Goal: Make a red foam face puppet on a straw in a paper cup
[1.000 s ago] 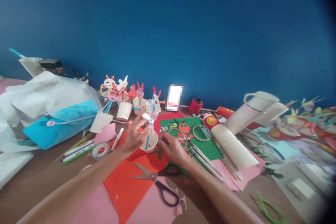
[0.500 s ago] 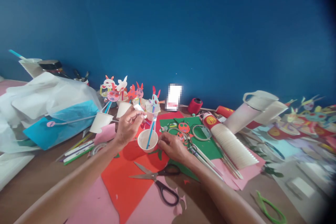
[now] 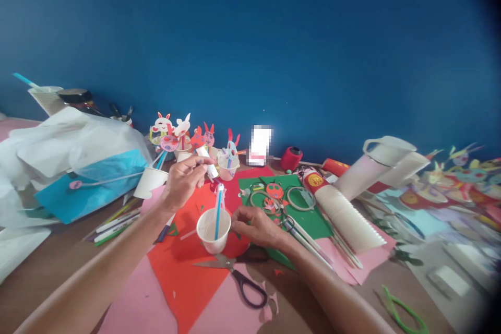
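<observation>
My left hand [image 3: 185,181] pinches a small white tube-like piece [image 3: 207,163] between thumb and fingers, above and behind the paper cup; its exact kind is unclear. A white paper cup [image 3: 211,245] stands or hovers over the orange-red paper [image 3: 188,271]; I cannot tell which. Inside it leans a blue-and-white straw [image 3: 217,219], its top sticking up past the rim. My right hand [image 3: 254,227] is closed at the cup's right side, thumb and fingers gripping the edge. Just in front of the cup lie black-handled scissors [image 3: 250,289] with blades apart.
Several cups with paper animal faces [image 3: 230,151] stand behind. Markers [image 3: 117,224] and a plastic bag [image 3: 70,141] lie left. Green paper [image 3: 313,219] with cut-outs, a cup stack [image 3: 348,214], a pitcher [image 3: 364,167] and a red spool [image 3: 290,157] sit right. A bright phone screen [image 3: 260,145] faces me.
The cup has come nearer to me and slightly left, with my right hand at its side. My left hand has shifted slightly left, and more of the white piece now shows, tilted.
</observation>
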### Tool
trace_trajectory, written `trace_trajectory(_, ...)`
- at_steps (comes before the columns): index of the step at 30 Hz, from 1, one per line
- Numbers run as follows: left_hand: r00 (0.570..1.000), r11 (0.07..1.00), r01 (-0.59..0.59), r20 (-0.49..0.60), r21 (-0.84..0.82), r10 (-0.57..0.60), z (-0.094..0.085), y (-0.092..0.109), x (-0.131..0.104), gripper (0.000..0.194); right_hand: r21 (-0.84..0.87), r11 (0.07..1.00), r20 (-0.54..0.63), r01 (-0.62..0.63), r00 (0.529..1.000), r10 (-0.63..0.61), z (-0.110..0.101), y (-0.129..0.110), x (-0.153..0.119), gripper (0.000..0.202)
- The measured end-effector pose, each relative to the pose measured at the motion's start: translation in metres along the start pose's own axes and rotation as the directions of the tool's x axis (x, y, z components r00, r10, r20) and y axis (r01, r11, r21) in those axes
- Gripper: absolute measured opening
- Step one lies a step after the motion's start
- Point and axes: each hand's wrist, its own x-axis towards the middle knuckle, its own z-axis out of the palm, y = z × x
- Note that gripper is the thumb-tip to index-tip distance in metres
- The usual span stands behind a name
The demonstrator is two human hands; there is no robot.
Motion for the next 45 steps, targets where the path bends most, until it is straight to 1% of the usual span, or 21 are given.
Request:
trace_trajectory(3,1.0,1.0,0.007,0.024,0.0,-0.007,0.0,0.001,-0.001,0.018,-0.003,1.0,0.041,0.008,0.999,-0.008,0.002,0.0,-0.002,0.01)
trace_trajectory(6,1.0,1.0,0.015,0.024,-0.004,-0.015,-0.001,0.001,-0.001,0.018,-0.001,1.0,0.073,0.017,0.997,-0.017,0.003,-0.003,-0.003,0.011)
trace_trajectory(9,1.0,1.0,0.02,0.02,-0.012,-0.02,0.0,0.002,-0.002,0.018,-0.003,0.998,0.092,0.058,0.994,-0.058,0.004,-0.007,-0.004,0.013)
trace_trajectory(15,1.0,0.999,0.025,0.015,-0.028,-0.024,0.0,0.003,-0.002,0.018,-0.03,0.989,0.1,0.144,0.985,-0.14,0.006,-0.013,-0.006,0.013)
trace_trajectory(18,1.0,0.999,0.019,0.023,-0.044,-0.018,0.001,0.002,-0.001,0.017,-0.04,0.985,0.067,0.168,0.984,-0.165,0.006,-0.014,-0.006,0.014)
trace_trajectory(21,0.999,0.998,0.032,0.027,-0.054,-0.031,0.002,0.0,0.0,0.016,-0.086,0.981,0.049,0.177,0.984,-0.173,0.006,-0.014,-0.006,0.014)
trace_trajectory(25,0.992,0.994,0.09,0.093,-0.053,-0.085,0.002,-0.006,0.001,0.015,-0.123,0.975,0.08,0.183,0.981,-0.174,0.006,-0.011,-0.005,0.017)
trace_trajectory(29,0.978,0.991,0.132,0.168,-0.026,-0.125,0.002,-0.013,0.002,0.014,-0.101,0.98,0.075,0.17,0.984,-0.163,0.006,-0.009,-0.005,0.021)
trace_trajectory(33,0.955,0.982,0.187,0.237,-0.004,-0.18,0.002,-0.02,0.002,0.014,-0.06,0.988,0.063,0.139,0.989,-0.135,0.002,-0.006,-0.005,0.018)
trace_trajectory(36,0.941,0.976,0.217,0.263,0.019,-0.214,0.002,-0.028,0.003,0.014,-0.024,0.994,0.008,0.108,0.994,-0.108,-0.003,-0.003,-0.002,0.013)
trace_trajectory(39,0.927,0.965,0.263,0.273,0.007,-0.255,0.003,-0.036,0.004,0.015,0.014,0.997,-0.121,0.075,0.99,-0.073,-0.005,0.005,0.004,0.017)
trace_trajectory(42,0.907,0.946,0.324,0.293,-0.028,-0.302,0.006,-0.041,0.003,0.018,0.169,0.985,-0.266,0.031,0.964,0.015,-0.003,0.014,0.011,0.016)
trace_trajectory(45,0.879,0.923,0.378,0.341,-0.074,-0.333,0.009,-0.042,0.001,0.018,0.294,0.956,-0.35,-0.007,0.93,0.114,-0.001,0.021,0.016,0.018)
